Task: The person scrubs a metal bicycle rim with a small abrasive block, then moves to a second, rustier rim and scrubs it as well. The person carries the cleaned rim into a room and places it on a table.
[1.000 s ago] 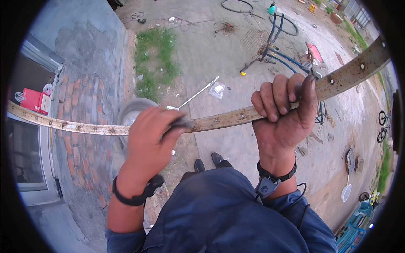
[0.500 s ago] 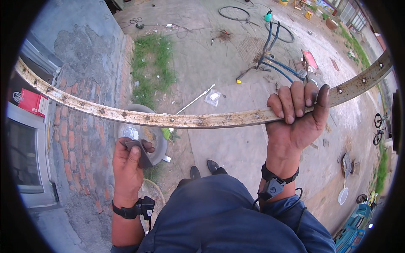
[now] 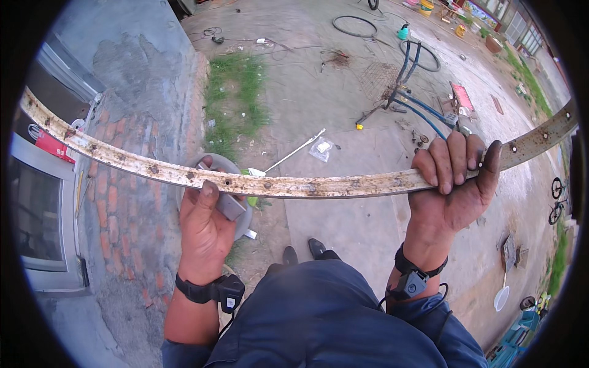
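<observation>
one long, curved rim point(image 3: 331, 187), pale and rust-spotted.

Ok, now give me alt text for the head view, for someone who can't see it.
A right hand grips a curved, rust-spotted metal wheel rim, while the left hand holds a flat grey block partly behind it. Beyond, a blue bicycle frame rests on paved ground.

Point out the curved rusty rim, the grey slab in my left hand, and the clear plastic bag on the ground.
Curved rusty rim point(image 3: 319, 186), head view: middle of its spotted face.
Grey slab point(image 3: 230, 208), head view: flat end showing below the rim.
Clear plastic bag point(image 3: 321, 149), head view: its crumpled middle.
</observation>
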